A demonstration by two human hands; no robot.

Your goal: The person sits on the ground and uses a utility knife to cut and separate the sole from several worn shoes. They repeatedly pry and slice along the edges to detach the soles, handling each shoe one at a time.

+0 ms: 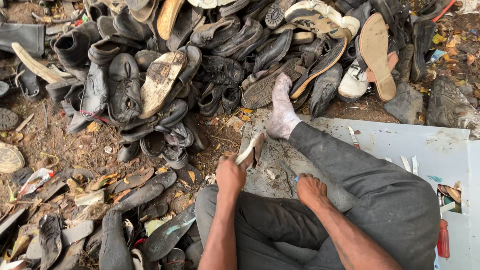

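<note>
Above the lap, left hand point(230, 176) clamps a shoe sole point(251, 148); right hand point(311, 189) closes on a blue-handled knife point(290, 172).

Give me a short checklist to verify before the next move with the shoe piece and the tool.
1. Left hand has a firm grip on the shoe piece: ok.
2. Right hand holds the blue-handled tool: cannot tell, handle mostly hidden.
3. Tool's sharp end is away from the bare foot: ok.
4. Grey board lies flat under the leg: ok.
5. Loose blade on the board is clear of both hands: ok.
</note>
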